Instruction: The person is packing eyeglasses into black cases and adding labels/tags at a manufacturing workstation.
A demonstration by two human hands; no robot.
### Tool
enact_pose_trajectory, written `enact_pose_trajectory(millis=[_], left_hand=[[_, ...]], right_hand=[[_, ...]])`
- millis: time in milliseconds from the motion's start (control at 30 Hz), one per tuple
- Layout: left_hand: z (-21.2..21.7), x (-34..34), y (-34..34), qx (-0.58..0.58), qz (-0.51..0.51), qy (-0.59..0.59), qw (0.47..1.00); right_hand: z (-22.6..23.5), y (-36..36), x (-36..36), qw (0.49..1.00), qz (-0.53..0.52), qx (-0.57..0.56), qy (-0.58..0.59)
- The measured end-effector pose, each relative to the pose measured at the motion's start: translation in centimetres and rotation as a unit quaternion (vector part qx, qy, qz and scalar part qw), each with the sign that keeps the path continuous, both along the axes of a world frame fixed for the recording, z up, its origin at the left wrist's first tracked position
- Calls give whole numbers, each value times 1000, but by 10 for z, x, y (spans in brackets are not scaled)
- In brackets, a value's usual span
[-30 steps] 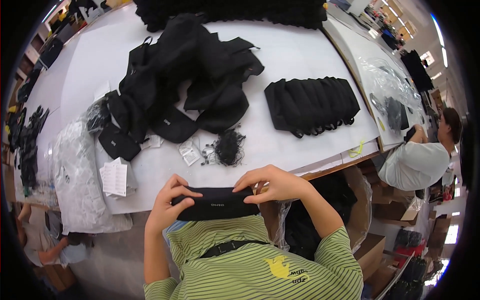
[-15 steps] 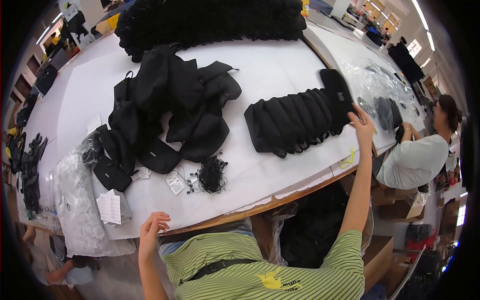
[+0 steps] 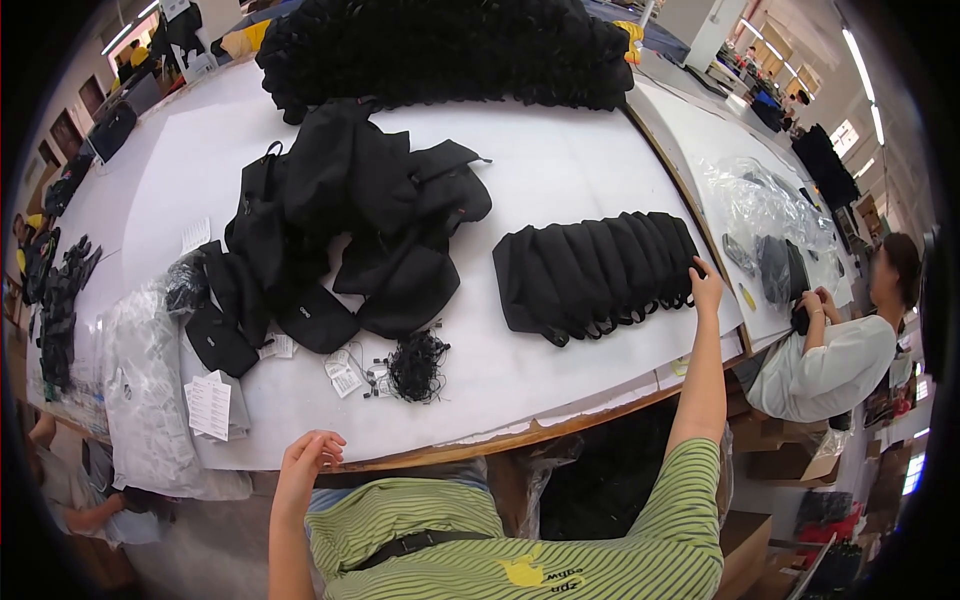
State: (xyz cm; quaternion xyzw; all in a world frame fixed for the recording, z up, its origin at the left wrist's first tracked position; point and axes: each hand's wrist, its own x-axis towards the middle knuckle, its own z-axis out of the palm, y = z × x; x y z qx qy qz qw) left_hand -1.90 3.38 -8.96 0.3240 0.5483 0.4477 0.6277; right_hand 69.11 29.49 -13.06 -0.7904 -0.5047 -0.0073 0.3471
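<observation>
My right hand (image 3: 707, 284) touches the right end of a row of overlapping black fabric pouches (image 3: 590, 270); its fingers are apart against the last pouch. Small loops stick out along the row's near edge. My left hand (image 3: 314, 452) hangs at the table's front edge with loosely bent, parted fingers and nothing in it. Beyond that hand lie a tangle of black cords (image 3: 417, 367) and a white paper tag (image 3: 343, 372). Farther back is a loose heap of black pouches (image 3: 350, 200), some with small white marks.
A long black pile (image 3: 440, 55) spans the back of the white table (image 3: 560, 160). Plastic-wrapped white packets (image 3: 150, 390) and printed cards (image 3: 210, 407) sit at the left. On the right, a person (image 3: 830, 350) handles a black item beside clear plastic bags (image 3: 760, 200).
The end pouch, which stuck out past the row toward the back, now lies in line with the others. My right hand has moved slightly left against the row; the view has shifted a little.
</observation>
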Motion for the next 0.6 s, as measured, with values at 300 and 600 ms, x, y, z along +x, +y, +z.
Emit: enact_pose_trajectory(millis=[300, 600], left_hand=[[32, -75, 8, 132, 83, 339, 928], [-25, -220, 0, 23, 191, 729, 657]], right_hand=[[41, -20, -120, 982, 92, 124, -113], [21, -101, -422, 886, 455, -89, 12]])
